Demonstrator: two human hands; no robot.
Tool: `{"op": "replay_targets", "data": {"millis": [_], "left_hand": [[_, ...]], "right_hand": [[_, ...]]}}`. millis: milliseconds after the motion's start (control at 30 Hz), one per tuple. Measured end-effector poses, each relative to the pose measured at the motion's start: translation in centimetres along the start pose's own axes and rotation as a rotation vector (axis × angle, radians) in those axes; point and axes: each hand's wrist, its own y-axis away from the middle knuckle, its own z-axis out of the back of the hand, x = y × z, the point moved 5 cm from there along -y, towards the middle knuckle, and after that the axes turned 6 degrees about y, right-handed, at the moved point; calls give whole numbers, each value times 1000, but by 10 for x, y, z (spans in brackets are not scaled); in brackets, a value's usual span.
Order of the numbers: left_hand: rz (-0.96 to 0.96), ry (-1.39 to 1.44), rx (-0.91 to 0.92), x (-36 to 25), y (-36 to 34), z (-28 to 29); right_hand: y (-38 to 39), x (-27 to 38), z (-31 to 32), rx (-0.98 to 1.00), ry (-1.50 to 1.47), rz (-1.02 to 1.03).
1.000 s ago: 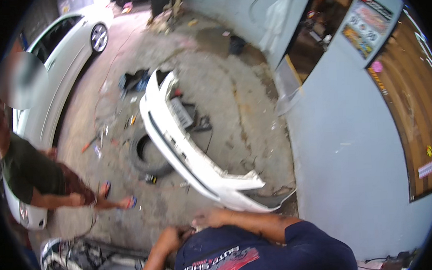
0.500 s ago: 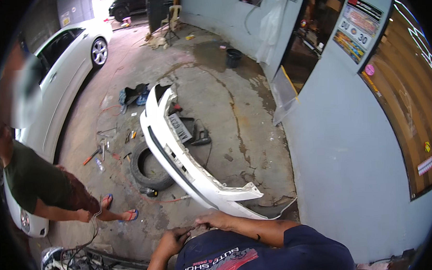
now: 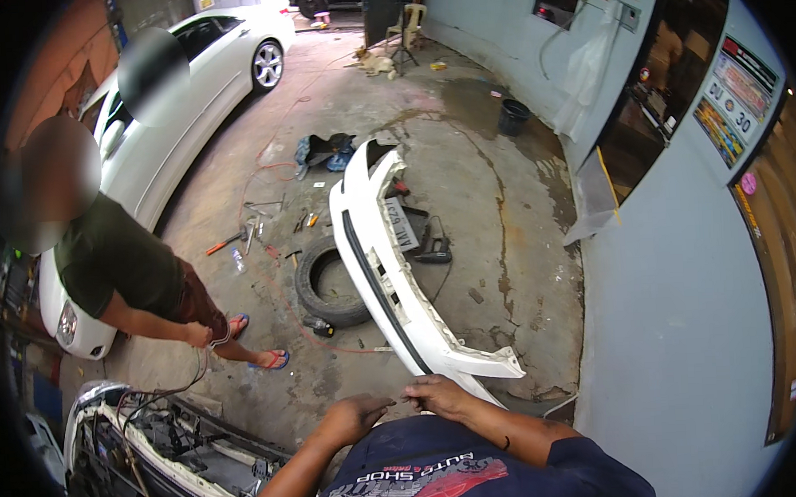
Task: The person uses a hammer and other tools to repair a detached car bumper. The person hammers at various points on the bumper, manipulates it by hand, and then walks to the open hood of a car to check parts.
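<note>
In front of my dark blue shirt, both hands are raised close together, fingertips facing across a small gap. My left hand (image 3: 356, 417) has its fingers stretched loosely toward the other hand, and nothing shows in it. The fingers of my right hand (image 3: 435, 395) are bent inward in a pinch; whatever they hold, if anything, is too small to make out. Beyond my hands, a white car bumper cover (image 3: 369, 250) lies on the concrete floor, its near end partly hidden by my right forearm. Neither hand is seen gripping it.
A tire (image 3: 309, 292) lies beside the bumper, with a hammer (image 3: 226, 243) and several small tools nearby. A heat-gun-like tool (image 3: 434, 252) rests right of it. Another person (image 3: 128, 260) holds cables at left, near a white car (image 3: 205, 97) and an exposed car front (image 3: 172, 454). A wall (image 3: 684, 280) borders the right.
My view has swung left, so the scene sits farther right and more of the exposed car front shows. My hands, touching before, are now slightly apart.
</note>
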Motion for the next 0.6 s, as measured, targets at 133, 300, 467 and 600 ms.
{"op": "replay_targets", "data": {"millis": [133, 300, 467, 600], "left_hand": [[-40, 57, 12, 9, 2, -7], [-55, 55, 3, 24, 9, -10], [-37, -1, 13, 25, 15, -9], [2, -69, 35, 19, 18, -3]], "right_hand": [[2, -5, 2, 42, -80, -4], [3, -2, -3, 32, -53, -17], [5, 11, -15, -3, 325, 18], [-1, 13, -15, -52, 698, 79]]}}
